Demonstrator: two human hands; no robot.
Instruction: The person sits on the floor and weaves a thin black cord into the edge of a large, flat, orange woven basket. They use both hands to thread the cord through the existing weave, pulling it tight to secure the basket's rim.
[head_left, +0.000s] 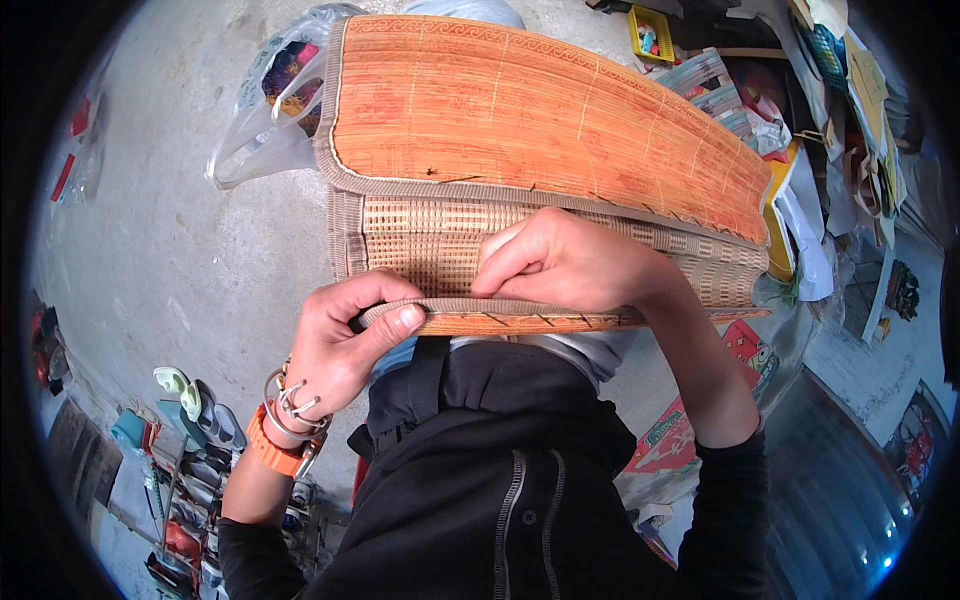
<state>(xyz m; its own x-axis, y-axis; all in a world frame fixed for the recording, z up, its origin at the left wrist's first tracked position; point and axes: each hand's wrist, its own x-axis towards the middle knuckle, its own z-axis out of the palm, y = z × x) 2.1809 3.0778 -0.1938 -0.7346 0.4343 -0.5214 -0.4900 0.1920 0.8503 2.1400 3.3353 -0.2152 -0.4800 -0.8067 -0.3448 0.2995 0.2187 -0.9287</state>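
Note:
An orange bamboo mat [520,110] with grey-brown cloth edging lies folded over my lap, its tan woven underside [415,225] showing in the fold. Dark slanted stitches run along parts of both edges. My left hand [345,330] pinches the near cloth edging [520,305], thumb in front and fingers behind. To its right, my right hand [565,265] is closed, its fingertips against the inner side of that same edge. Whatever those fingertips hold, if anything, is hidden.
A clear plastic bag [270,130] with dark, colourful contents sits beyond the mat's left end. At the far right are a yellow basket [650,33] and a heap of papers and bags [790,130]. Shoes [200,410] stand on a rack at lower left, on grey concrete floor [190,230].

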